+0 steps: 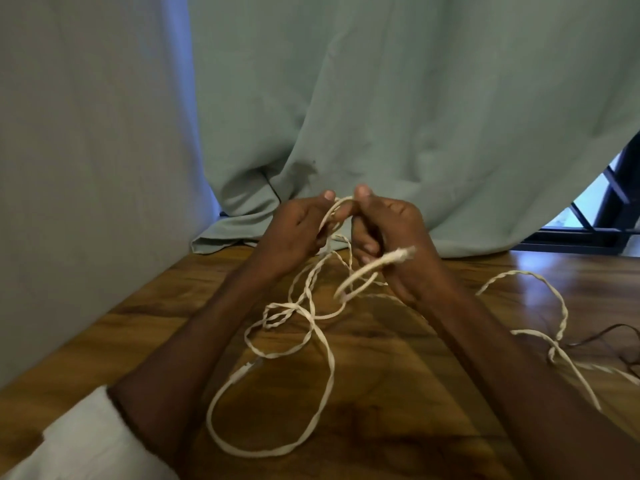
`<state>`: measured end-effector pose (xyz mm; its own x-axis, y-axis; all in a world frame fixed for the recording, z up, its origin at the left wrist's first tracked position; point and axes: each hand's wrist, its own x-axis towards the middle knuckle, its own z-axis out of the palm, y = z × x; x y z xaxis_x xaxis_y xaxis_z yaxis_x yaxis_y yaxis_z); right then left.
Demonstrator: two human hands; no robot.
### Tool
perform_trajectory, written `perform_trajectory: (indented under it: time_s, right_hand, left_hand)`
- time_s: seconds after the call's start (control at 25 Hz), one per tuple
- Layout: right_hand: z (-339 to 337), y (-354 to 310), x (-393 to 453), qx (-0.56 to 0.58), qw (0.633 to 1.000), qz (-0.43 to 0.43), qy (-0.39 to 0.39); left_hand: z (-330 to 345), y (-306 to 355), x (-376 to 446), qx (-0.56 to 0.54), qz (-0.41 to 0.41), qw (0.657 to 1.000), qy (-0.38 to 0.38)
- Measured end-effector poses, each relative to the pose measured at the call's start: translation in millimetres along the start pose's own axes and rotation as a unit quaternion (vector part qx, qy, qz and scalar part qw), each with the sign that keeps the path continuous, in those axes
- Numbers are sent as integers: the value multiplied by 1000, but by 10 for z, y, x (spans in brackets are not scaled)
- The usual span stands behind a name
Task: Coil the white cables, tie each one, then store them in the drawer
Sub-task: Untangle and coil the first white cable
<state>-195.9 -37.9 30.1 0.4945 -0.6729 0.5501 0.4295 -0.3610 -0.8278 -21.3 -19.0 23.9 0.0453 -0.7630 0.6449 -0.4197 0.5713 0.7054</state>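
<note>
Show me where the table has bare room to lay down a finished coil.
Bare wood lies on the table between the wall and the left forearm, and at the far right below the curtain. The middle is crowded: the white cable loops under both hands, and a second strand plus a dark cord trail right.

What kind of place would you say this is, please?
Probably a room in a home: a wooden table pushed against a green curtain, with a dark-framed window behind it.

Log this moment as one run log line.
stage: coiling | left hand: gripping white cable | right hand: gripping same cable | table: loose loops | tied: no
</note>
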Motion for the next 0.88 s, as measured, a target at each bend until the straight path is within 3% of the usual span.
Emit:
perform_trajectory:
  time_s: [0.16, 0.24, 0.28, 0.36, 0.48, 0.68, 0.76, 0.88]
  right_hand:
    - [-247, 87, 129, 272, 951, 138, 55]
    - [-312, 143, 122, 312, 936, 151, 53]
    - [-327, 170, 112, 280, 947, 149, 56]
    - [-321, 255, 113, 90, 986, 124, 68]
    - [-268, 395, 130, -136, 987, 67, 53]
    - [-317, 325, 131, -276, 960, -11, 34]
    - [-391, 266, 102, -265, 964, -22, -10]
    - [-422, 212, 74, -213, 977, 8, -31]
  left_hand:
    - [28, 131, -6, -79, -67, 994, -22]
    - [26, 114, -4, -94, -90, 991, -30]
    - [23, 105, 0, -111, -103, 988, -32]
    - [17, 102, -1, -160, -123, 979, -34]
    - [34, 115, -2, -205, -140, 968, -33]
    - [15, 110, 12, -282, -190, 932, -124]
    - [20, 66, 22, -259, -179, 936, -159]
    - [53, 58, 24, -230, -158, 948, -154]
